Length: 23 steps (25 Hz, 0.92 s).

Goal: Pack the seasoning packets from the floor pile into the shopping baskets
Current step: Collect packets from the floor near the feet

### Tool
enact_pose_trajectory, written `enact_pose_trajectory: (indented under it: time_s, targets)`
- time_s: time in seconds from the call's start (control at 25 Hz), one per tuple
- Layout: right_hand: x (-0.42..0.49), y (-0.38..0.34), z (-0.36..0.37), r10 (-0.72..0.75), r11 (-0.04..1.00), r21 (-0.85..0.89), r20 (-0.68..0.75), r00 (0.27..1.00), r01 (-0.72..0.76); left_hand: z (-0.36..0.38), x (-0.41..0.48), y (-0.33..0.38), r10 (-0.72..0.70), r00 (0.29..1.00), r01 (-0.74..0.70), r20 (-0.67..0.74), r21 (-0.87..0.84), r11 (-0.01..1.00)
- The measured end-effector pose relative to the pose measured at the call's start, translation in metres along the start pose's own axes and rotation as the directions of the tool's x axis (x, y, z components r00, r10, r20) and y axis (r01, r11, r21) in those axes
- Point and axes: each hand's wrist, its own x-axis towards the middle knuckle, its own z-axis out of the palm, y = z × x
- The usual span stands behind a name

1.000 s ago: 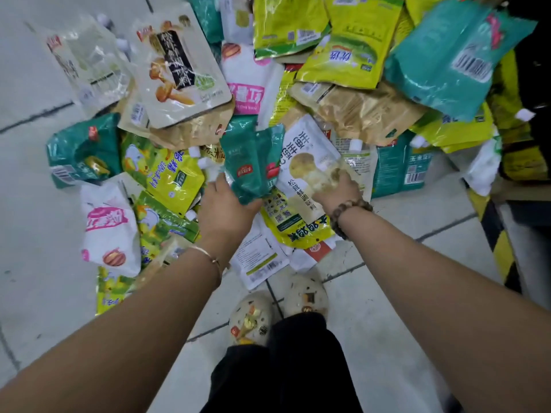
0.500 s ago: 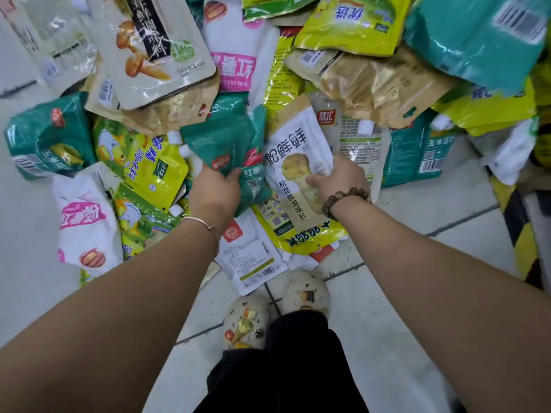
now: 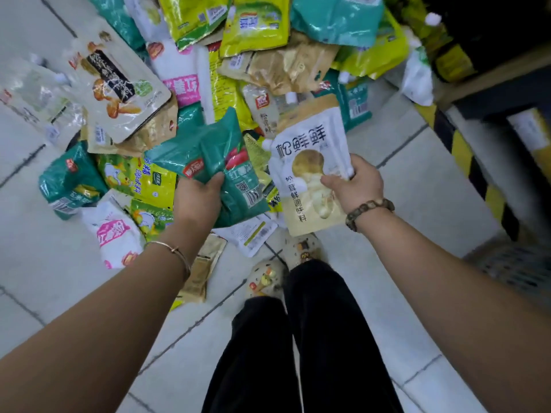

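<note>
Head view: left hand (image 3: 199,195) grips green packets (image 3: 208,162); right hand (image 3: 354,183) pinches a white mushroom packet (image 3: 310,171), both above the floor pile (image 3: 268,64).

Pale grey floor tiles (image 3: 44,293) with dark grout lines run under everything. Along the right edge a yellow-and-black hazard stripe (image 3: 465,150) borders dark shelving (image 3: 492,34). Two cream patterned shoes (image 3: 265,278) stand close together below black trousers (image 3: 313,338). A brown beaded bracelet (image 3: 368,208) circles the right wrist, a thin metal bangle (image 3: 176,251) the left.
</note>
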Motion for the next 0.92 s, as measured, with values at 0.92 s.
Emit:
enact_pose_trajectory:
  time_s: [0.92]
  targets:
    - [-0.242, 0.199, -0.318, 0.232, 0.884, 0.431, -0.738, 0.634, 0.179, 0.181, -0.375, 0.056, 0.379, 0.831, -0.316, 0.407, -0.215, 0.924]
